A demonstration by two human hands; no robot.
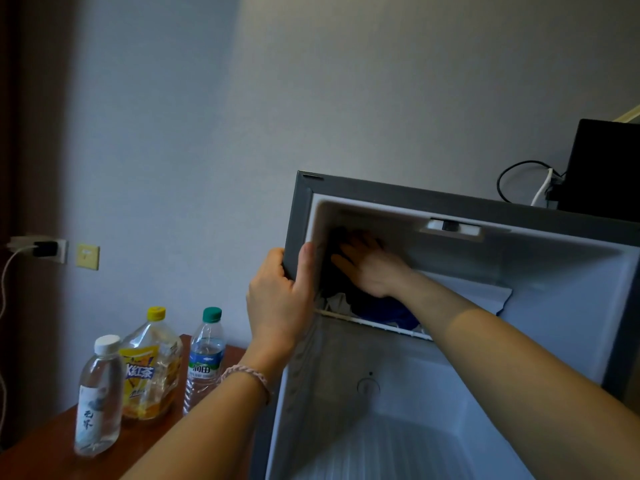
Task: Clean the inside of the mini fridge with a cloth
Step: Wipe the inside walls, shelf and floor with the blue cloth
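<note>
My right hand (369, 268) lies flat, fingers straight, pressing the dark cloth (346, 271) against the upper left inner wall of the mini fridge (450, 202), the cloth under my palm and hanging down toward the wire shelf (381, 325). My left hand (280, 292) grips the cabinet's left front edge, so I judge the next wipe belongs to the right hand.

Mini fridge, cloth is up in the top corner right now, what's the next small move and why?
Probably sweep the right hand down the left inner wall, since it presses the dark cloth high there while the left hand grips the mini fridge edge.
</note>
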